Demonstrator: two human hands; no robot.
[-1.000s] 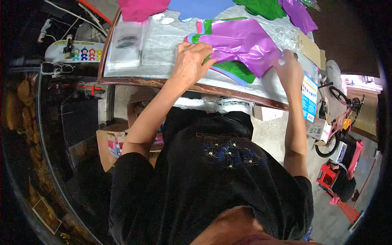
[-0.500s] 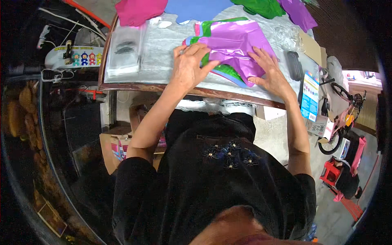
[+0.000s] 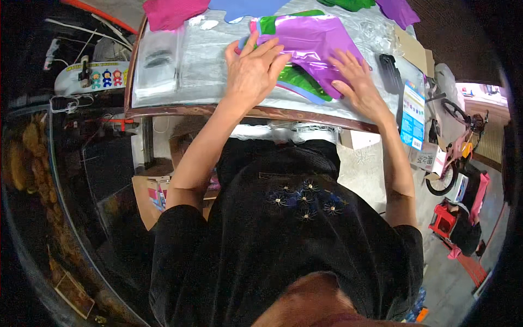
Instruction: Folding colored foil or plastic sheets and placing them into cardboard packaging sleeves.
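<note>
Both hands have settled since a second ago; left hand lies flat, fingers spread, pinning the purple foil sheet; right hand, open-palmed, presses its near corner, seemingly smoothing it against green sheets beneath.

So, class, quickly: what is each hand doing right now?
Left hand: open, flat on the purple foil sheet.
Right hand: open, fingers spread, pressing the same sheet.
</note>
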